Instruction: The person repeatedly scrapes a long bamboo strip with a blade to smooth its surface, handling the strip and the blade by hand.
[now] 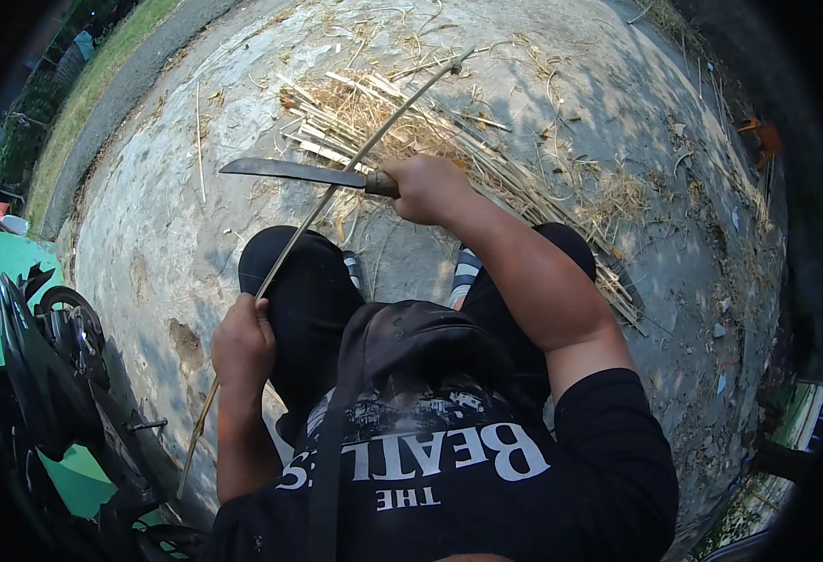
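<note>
A long thin bamboo stick (388, 124) slants from beside my left forearm up to the far middle of the view, where its end looks knobby. My left hand (243, 345) is closed around its lower part, by my left knee. In my right hand (427, 190) is a machete, gripped by its brown wooden handle (382, 184). The machete's long dark blade (289, 170) points left and crosses the stick, apparently touching it, beyond my knees. Past my right hand, a pile of pale split strips (514, 183) lies on the ground, with curly shavings (411, 136) among them.
The concrete ground (154, 281) is rough and strewn with scraps. My feet in striped footwear (466, 272) stand between the knees and the pile. A dark motorbike (32, 375) is parked close on the left. An orange object (761, 140) sits far right.
</note>
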Tool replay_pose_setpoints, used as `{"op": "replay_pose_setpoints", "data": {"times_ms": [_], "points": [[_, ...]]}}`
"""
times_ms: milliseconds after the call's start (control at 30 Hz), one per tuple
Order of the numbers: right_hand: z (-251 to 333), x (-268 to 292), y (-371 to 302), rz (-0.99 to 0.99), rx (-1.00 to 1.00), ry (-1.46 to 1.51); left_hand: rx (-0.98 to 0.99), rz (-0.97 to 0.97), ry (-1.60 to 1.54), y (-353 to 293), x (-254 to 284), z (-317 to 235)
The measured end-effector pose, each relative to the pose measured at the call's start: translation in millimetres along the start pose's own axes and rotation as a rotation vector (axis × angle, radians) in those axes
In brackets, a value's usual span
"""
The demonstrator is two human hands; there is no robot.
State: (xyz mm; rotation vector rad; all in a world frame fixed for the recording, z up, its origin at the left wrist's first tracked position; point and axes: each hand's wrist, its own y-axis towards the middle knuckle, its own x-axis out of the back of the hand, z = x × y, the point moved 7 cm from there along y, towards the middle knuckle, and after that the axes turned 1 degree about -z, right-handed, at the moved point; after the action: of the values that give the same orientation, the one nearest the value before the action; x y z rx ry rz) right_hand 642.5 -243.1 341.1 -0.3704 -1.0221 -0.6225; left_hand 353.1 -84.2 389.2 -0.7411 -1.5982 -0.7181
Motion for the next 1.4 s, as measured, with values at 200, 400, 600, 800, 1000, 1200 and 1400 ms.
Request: {"op": "replay_pose_setpoints", "data": {"times_ms": [200,400,600,800,1000,1200,1400], "points": [[-31.8,13.8,12.0,0.07,-0.011,0.056,-0.069,-0.138,-0.033,1.0,-4.1,6.9],[-51.0,5.9,9.1,0.078,-0.124,-0.011,-0.096,-0.072,0.051,8.3,-4.2,7.3],[21.7,10.3,-6.2,0.14,0.166,-0.065,-0.126,-0.052,-0.118,13.7,-13.8,13.1],[-42.1,19.5,15.4,0.086,-0.137,0.031,-0.069,0.023,-0.101,21.0,-7.5,8.2],[17.2,2.0,6.5,0.053,0.168,-0.012,-0.055,0.032,-0.139,18.8,-13.4,14.2],[-54.2,7.7,24.8,0.058,-0.181,0.034,-0.048,0.004,-0.144,28.6,-10.4,2.3],[10.0,-8.9,7.2,-0.001,0.159,-0.02,-0.057,-0.019,-0.167,17.3,-12.1,17.5]]}}
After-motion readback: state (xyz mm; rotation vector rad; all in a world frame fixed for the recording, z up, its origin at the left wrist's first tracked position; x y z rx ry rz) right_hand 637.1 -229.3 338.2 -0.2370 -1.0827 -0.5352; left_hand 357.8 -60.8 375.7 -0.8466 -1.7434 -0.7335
